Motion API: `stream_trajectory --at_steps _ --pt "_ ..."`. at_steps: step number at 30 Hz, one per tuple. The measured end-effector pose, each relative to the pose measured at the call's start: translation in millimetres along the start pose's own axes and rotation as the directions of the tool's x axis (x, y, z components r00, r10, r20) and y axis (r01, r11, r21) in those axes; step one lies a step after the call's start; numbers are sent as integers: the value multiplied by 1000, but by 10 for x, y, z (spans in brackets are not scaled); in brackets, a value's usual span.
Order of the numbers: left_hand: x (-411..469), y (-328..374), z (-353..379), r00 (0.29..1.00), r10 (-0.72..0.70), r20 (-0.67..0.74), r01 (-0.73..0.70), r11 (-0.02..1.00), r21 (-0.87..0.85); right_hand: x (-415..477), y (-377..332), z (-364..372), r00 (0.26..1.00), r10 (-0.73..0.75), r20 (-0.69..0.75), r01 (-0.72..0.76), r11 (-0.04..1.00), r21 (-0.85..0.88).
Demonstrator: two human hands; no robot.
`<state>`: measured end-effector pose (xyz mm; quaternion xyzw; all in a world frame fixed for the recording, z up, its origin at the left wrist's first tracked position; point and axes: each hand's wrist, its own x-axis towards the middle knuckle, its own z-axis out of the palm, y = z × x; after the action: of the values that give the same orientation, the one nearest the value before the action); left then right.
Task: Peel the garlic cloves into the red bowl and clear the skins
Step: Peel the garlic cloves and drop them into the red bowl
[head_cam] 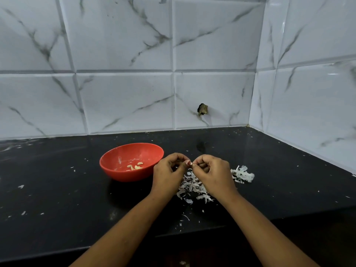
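Observation:
A red bowl [123, 160] stands on the black counter and holds a few peeled garlic cloves [134, 167]. Just right of it, my left hand [169, 174] and my right hand [213, 172] meet above a heap of white garlic skins [190, 187]. Both pinch a small garlic clove [189, 163] between their fingertips; most of it is hidden by the fingers. A second clump of garlic skins and stalk [243, 174] lies right of my right hand.
The black counter [57, 189] is strewn with small skin flakes, and its front edge runs below my forearms. White marble-look tiled walls close the back and the right side. A small hole [202, 108] is in the back wall.

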<state>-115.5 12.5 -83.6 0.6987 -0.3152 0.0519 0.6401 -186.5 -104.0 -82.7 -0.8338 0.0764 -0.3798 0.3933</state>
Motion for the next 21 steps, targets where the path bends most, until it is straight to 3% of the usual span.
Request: stream_trajectory --at_steps 10,21 --pt "1 -17 8 996 -16 85 22 997 -71 10 -7 -11 1000 12 5 -12 994 108" --pt "45 -47 -6 998 -65 19 67 982 -178 15 14 -8 999 49 6 -50 997 66"
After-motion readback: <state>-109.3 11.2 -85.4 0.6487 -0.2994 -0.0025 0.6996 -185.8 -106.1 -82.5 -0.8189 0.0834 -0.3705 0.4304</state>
